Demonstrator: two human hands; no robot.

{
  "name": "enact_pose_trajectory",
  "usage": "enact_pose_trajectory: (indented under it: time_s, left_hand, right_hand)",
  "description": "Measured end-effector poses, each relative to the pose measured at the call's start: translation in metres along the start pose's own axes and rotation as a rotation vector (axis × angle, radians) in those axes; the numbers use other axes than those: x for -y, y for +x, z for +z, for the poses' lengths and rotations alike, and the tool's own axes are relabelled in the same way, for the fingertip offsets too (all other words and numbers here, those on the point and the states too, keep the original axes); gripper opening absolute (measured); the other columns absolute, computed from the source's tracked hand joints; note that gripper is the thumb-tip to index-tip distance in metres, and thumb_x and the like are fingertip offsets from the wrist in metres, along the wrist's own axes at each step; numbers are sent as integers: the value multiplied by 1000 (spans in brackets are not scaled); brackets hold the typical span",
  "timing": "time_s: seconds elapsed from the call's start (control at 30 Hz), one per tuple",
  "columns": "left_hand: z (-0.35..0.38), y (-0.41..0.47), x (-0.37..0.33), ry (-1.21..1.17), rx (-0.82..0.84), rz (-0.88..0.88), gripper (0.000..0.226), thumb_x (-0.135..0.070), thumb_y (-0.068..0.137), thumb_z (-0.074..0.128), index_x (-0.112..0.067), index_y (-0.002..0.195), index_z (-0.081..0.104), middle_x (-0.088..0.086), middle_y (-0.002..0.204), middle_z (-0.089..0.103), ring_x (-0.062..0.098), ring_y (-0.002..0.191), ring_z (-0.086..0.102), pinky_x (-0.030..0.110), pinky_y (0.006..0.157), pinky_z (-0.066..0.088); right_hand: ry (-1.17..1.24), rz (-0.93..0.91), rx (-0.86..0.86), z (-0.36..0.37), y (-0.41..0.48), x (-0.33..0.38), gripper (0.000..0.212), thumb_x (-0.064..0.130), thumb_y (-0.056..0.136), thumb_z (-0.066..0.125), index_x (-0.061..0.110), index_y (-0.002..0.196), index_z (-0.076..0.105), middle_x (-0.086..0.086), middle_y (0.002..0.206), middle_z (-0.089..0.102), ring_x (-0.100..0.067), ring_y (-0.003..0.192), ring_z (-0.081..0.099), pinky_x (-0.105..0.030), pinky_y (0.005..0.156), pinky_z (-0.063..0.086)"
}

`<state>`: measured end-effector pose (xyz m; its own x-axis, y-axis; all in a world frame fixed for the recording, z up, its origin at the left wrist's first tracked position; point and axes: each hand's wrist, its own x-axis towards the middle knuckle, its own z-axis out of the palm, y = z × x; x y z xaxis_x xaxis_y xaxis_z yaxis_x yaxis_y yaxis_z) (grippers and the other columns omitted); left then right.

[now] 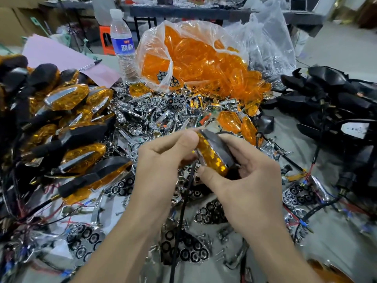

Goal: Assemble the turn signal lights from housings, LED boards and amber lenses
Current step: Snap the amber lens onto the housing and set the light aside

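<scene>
1. Frame centre: left hand [163, 158] and right hand [244, 172] both curl fingers round one turn signal light [214, 154], amber lens seated in black housing.
2. Finished lights [67, 127] piled left; lens bag [195, 58] top centre and empty housings [330, 94] right still plentiful, so lots left.

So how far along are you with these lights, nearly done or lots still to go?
Partly done. A pile of finished lights sits at the left. The left hand and right hand both grip one light, amber lens already on its black housing. Plenty remains: a bag of amber lenses, black housings at the right, and loose chrome honeycomb parts.
</scene>
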<state>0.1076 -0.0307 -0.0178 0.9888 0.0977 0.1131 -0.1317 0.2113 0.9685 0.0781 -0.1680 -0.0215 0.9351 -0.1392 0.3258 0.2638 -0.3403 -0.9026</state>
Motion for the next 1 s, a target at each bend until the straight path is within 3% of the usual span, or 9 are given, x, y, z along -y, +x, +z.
enact_pose_trajectory:
  time_s: [0.1,0.23,0.33,0.47,0.57,0.67,0.8,0.9,1.0]
  left_hand:
    - [-5,4,4,-47,93,16,18,-24,82,73,-18,94,85,7,93,81,16,87,76,25,74,58]
    - [-3,2,6,-45,159,78,17,-28,75,82,-29,92,86,4,92,81,16,87,77,25,76,59]
    - [3,-3,8,27,48,173,23,-22,77,82,-38,94,85,-3,92,82,13,88,78,22,76,59]
    - [12,-12,13,235,45,300,46,-13,72,84,-40,109,80,-17,105,79,5,101,75,17,85,58]
    - [8,-8,16,315,58,307,46,-18,77,81,-44,114,77,-23,109,77,2,104,74,19,89,57]
    - [1,0,15,373,52,276,39,-27,83,76,-50,114,74,-24,105,77,1,101,74,22,88,58]
    - [-3,5,15,334,114,223,36,-29,89,71,-50,118,73,-21,106,78,0,101,73,14,82,55]
    - [-5,3,18,334,267,179,48,-36,95,65,-54,140,58,-18,121,74,4,113,69,14,87,53]
    - [-7,0,16,255,424,169,70,-38,92,66,-54,154,36,-25,151,52,-4,142,44,18,97,50]
  right_hand:
    - [-27,4,27,1,-2,-2,47,20,73,87,39,108,62,19,88,74,-5,76,70,-14,63,52]
    - [4,36,117,1,0,-5,36,18,78,80,33,103,59,12,68,61,-5,52,52,-8,46,38]
    - [30,19,145,2,1,-7,23,21,81,74,32,92,58,13,62,54,-3,48,43,-9,44,34]
    - [-12,1,104,0,2,-11,19,39,76,65,31,91,57,14,70,62,-3,54,49,-10,47,38]
    - [7,64,194,-5,5,-16,29,37,78,73,34,103,59,11,77,66,-2,59,55,-17,53,47]
    - [191,164,349,-7,7,-18,38,41,80,69,46,116,60,15,82,65,-5,68,58,-29,61,48]
    - [413,236,346,-4,7,-16,30,31,88,63,46,114,67,11,77,62,-13,65,54,-31,58,47]
    - [486,251,300,-4,7,-15,26,31,91,62,40,113,71,10,88,70,-10,71,61,-31,61,50]
    - [575,260,273,-8,8,-13,27,31,93,61,41,115,73,7,105,77,-11,91,72,-29,73,56]
